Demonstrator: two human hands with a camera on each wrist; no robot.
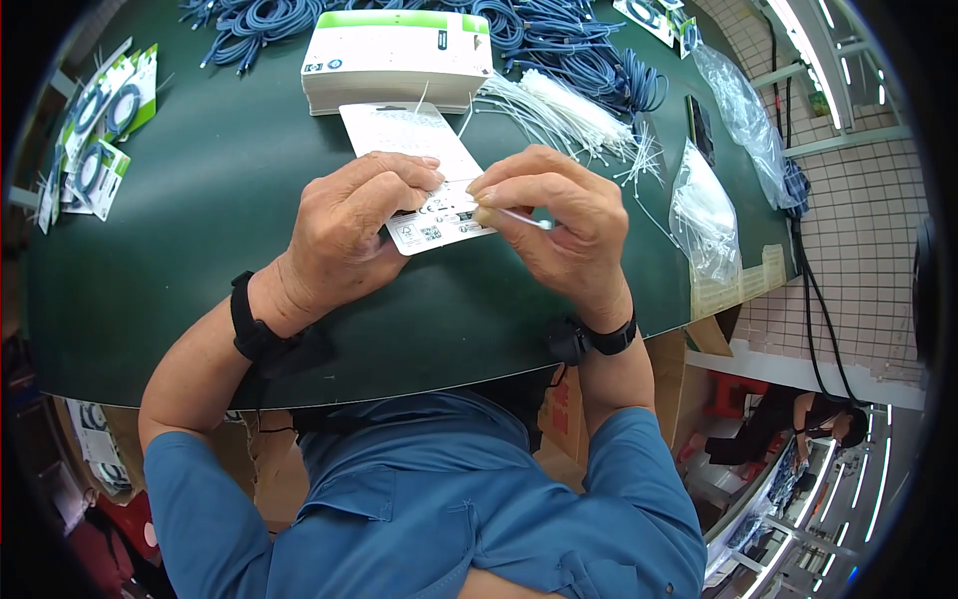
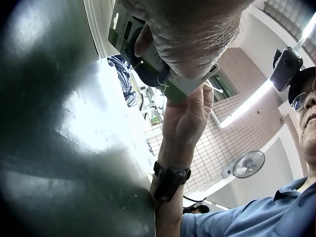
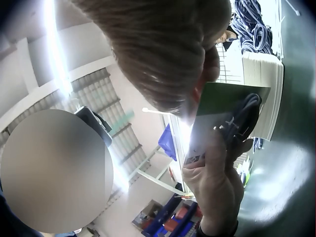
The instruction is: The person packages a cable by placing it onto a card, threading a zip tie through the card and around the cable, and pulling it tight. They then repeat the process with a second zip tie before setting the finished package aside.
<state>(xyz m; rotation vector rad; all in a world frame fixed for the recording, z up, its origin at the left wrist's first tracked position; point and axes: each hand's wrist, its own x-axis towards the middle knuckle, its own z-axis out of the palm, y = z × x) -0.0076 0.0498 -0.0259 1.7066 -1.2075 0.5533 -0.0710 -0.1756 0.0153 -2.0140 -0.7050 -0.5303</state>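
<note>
One card, cable coil on underside, above worktop. Left hand clamped on it, likely to steady; right hand pinches white tie at card, probably for fine control. Card stack, tie bundle just beyond, presumably for short reach.

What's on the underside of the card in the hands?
A dark coiled cable lies against the card; the left hand covers part of it, so its full shape isn't visible.

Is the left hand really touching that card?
Touching: the right wrist view shows the left hand gripping the card, one digit laid over its surface.
</note>
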